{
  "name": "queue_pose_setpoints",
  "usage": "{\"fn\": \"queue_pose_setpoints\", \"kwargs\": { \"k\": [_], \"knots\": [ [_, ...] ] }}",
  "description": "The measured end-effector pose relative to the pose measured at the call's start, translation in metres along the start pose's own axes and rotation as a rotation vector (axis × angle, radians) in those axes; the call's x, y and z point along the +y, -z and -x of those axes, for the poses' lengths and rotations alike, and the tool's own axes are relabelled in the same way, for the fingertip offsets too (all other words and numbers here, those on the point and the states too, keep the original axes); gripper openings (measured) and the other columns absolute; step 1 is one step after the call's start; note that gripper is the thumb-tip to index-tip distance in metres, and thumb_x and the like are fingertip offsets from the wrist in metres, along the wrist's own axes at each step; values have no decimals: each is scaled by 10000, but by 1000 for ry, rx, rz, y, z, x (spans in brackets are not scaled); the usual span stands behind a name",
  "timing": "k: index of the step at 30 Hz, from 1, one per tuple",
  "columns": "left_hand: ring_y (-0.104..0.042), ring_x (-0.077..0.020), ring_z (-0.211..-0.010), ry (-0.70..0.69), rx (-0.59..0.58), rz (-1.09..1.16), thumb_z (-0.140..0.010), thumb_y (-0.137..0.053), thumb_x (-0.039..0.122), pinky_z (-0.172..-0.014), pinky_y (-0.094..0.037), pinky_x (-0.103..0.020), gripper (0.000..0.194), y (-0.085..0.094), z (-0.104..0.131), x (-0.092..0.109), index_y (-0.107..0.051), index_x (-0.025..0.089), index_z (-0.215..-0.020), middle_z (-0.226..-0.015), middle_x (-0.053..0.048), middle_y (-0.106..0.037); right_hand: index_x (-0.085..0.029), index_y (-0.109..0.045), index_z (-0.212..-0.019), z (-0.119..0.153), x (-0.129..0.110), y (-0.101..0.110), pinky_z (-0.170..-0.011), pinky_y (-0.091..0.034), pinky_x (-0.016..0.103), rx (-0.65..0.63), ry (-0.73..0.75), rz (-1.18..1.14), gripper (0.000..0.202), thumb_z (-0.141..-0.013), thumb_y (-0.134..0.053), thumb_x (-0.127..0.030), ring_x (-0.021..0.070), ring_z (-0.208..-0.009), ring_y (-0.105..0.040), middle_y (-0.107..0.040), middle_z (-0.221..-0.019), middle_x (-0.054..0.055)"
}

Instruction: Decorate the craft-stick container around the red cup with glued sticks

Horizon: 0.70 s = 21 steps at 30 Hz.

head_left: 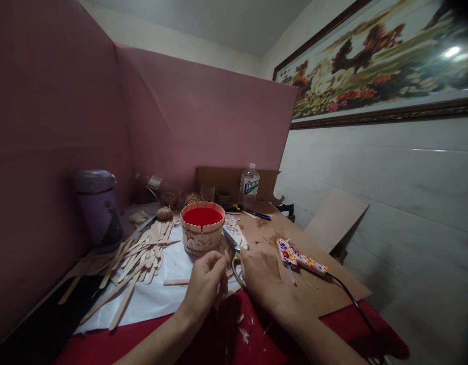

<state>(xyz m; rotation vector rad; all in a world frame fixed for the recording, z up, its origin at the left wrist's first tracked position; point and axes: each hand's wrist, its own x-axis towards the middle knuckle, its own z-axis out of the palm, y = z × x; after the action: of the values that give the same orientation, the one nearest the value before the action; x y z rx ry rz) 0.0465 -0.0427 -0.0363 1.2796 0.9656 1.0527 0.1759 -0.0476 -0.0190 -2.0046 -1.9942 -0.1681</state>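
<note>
A round container (202,238), faced with pale wooden sticks and red inside, stands on white paper just beyond my hands. My left hand (206,279) is closed in a pinch near the container's front; what its fingers hold, if anything, is too small to name. Beside it on the right, my right hand (260,268) lies over a pair of scissors (237,271), its fingers curled at the handles and the blades pointing away. Part of the handles is hidden under that hand. A single wooden stick (176,282) lies left of my left hand.
Many loose wooden sticks (148,251) are heaped at the left near a purple flask (99,210). A patterned glue gun (300,258) with a black cord lies on cardboard (317,296) at the right. A plastic bottle (249,185) and twine balls stand behind.
</note>
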Motion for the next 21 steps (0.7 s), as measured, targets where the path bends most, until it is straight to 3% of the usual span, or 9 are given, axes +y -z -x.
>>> {"fn": "queue_pose_setpoints", "kwargs": {
  "k": [3, 6, 10, 13, 17, 18, 21],
  "knots": [
    [-303, -67, -260, 0, 24, 69, -733, -561, 492, -283, -217, -169, 310, 2, -2, 0, -486, 196, -678, -359, 70, -446, -168, -720, -862, 2, -6, 7, -730, -438, 301, 81, 117, -376, 257, -892, -465, -178, 232, -870, -648, -719, -905, 109],
    [-320, -69, -286, -70, 33, 36, -752, -543, 449, -308, -231, -171, 269, 3, -4, -3, -514, 188, -699, -377, 74, -441, -165, -723, -815, -1, -10, 6, -671, -452, 258, 44, 84, -807, 206, -852, -536, -243, 187, -756, -650, -729, -809, 70],
    [-399, -94, -382, -185, 80, -147, -801, -507, 409, -389, -297, -201, 275, 6, -6, -2, -565, 172, -676, -443, 42, -472, -158, -654, -644, -13, -10, -3, -603, -438, 245, 80, 15, -984, 171, -776, -556, -205, 161, -642, -603, -672, -654, 37],
    [-504, -133, -546, -316, 284, -278, -819, -501, 373, -514, -387, -235, 235, 16, -11, 5, -587, 175, -726, -583, 6, -547, -181, -587, -669, -28, -9, -5, -512, -418, 229, 129, -11, -1086, 181, -807, -511, -269, 132, -520, -556, -624, -594, 0],
    [-555, -194, -791, -512, 725, -371, -738, -545, 251, -739, -460, -332, 171, 40, -30, 13, -517, 188, -895, -856, -35, -572, -196, -591, -725, -51, -12, -2, -473, -398, 228, 219, 8, -1102, 156, -801, -515, -309, 125, -470, -516, -602, -581, -20],
    [-550, -218, -880, -516, 786, -392, -693, -558, 210, -811, -455, -368, 246, 46, -36, 13, -507, 185, -932, -936, -55, -562, -195, -604, -740, -56, -12, -2, -509, -413, 237, 255, 8, -1093, 149, -793, -522, -308, 135, -523, -539, -618, -620, -8],
    [-458, -306, -1168, -393, 781, -395, -567, -582, 120, -1011, -359, -448, 553, 62, -52, 7, -462, 143, -1106, -1172, -139, -496, -189, -601, -781, -69, -9, -9, -651, -441, 285, 377, -49, -1083, 154, -786, -515, -317, 179, -712, -578, -646, -756, 38]
  ]
}}
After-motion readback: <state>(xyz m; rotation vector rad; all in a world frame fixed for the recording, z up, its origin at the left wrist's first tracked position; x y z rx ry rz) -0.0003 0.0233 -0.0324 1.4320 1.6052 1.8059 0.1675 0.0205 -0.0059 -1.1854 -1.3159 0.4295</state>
